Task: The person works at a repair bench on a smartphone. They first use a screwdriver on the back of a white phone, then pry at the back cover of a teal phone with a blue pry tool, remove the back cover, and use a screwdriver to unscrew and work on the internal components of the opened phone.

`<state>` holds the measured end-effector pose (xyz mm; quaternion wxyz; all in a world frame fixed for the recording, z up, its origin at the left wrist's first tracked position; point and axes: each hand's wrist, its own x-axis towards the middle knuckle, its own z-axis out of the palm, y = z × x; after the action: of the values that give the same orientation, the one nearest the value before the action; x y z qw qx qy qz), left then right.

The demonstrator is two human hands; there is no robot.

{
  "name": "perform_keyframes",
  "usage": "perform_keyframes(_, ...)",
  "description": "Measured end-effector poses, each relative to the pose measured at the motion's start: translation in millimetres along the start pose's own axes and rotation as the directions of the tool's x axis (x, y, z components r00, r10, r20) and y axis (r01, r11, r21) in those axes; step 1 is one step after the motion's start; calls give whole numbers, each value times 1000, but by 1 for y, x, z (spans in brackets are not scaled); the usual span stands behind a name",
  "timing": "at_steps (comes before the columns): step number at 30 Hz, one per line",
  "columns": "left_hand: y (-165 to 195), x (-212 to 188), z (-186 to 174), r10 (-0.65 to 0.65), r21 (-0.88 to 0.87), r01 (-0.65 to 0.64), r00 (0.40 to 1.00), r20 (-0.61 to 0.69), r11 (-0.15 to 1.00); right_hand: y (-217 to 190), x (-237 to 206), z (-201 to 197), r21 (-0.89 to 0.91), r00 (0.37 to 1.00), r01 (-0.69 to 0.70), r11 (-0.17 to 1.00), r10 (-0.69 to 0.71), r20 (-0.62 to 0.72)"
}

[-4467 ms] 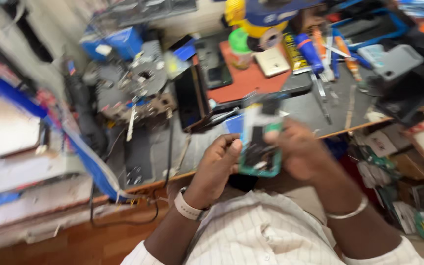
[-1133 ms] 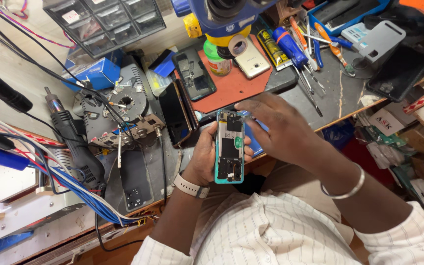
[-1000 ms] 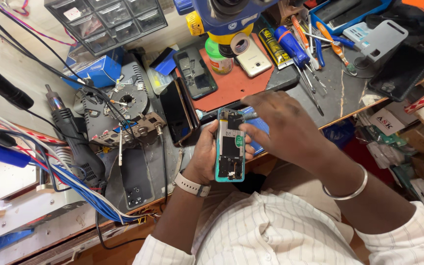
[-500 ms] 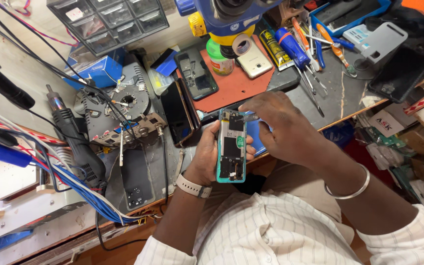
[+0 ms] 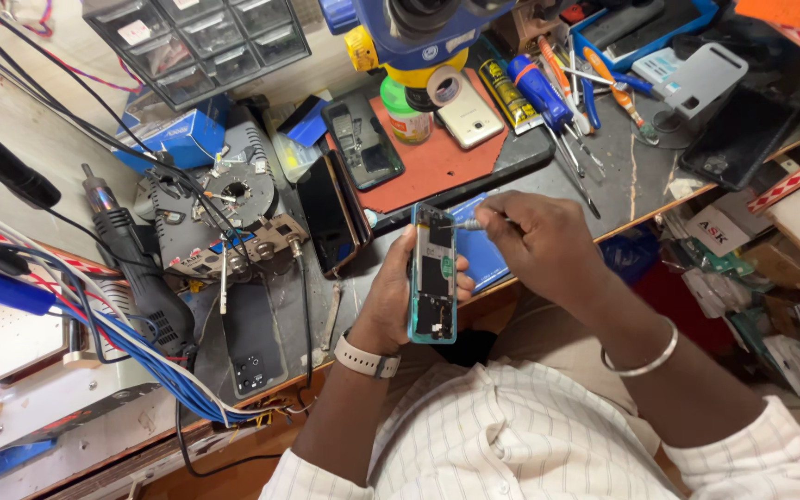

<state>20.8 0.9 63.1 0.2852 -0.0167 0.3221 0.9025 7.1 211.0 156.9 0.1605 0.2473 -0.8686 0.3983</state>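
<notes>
Your left hand (image 5: 391, 296) is wrapped around an opened phone (image 5: 432, 273) with a teal frame. You hold it upright, just in front of the worktop (image 5: 622, 176) edge and above your lap. Its back is off, so you can see the dark parts inside. Your right hand (image 5: 534, 245) is just right of the phone. Its fingers pinch a small thin tool (image 5: 474, 223), and the tip touches the top of the phone's insides.

The tool could slip if you push too hard. Then it might scratch the little parts inside the phone. The phone is in the air, not lying down, so it could wobble or drop if your left hand loosens. Any tiny screw you take out could fall into your lap and get lost.

Just behind the phone lies a blue mat (image 5: 483, 255). Left of the phone a dark phone screen (image 5: 329, 218) leans up. Behind the phone is a red mat (image 5: 428, 157) with a white phone (image 5: 470, 98) on it. Right of that lie screwdrivers (image 5: 548, 102). Far left of the phone sits a black hot air tool (image 5: 131, 250) with many wires (image 5: 141, 361).
</notes>
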Motion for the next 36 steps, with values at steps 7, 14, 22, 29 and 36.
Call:
perform_keyframes(7,3,-15,6,41,120,-24,988,-147,992,-4,-14,1,-26,974,-215,976,216,70)
perform_keyframes(14,5,-23,2,46,105,-37,995,-86,994,3,-22,16,74,986,145,987,-138,-91)
perform_keyframes(22,-3,-28,-3,98,181,-86,993,-63,980,3,-24,14,224,999,17,974,-8,-41)
perform_keyframes(29,-1,-27,0,100,31,-98,993,-69,995,0,-30,4,154,997,63,986,-57,-47)
perform_keyframes(36,-1,-32,-6,106,94,-118,987,119,989,2,-34,7,81,998,64,995,-65,7)
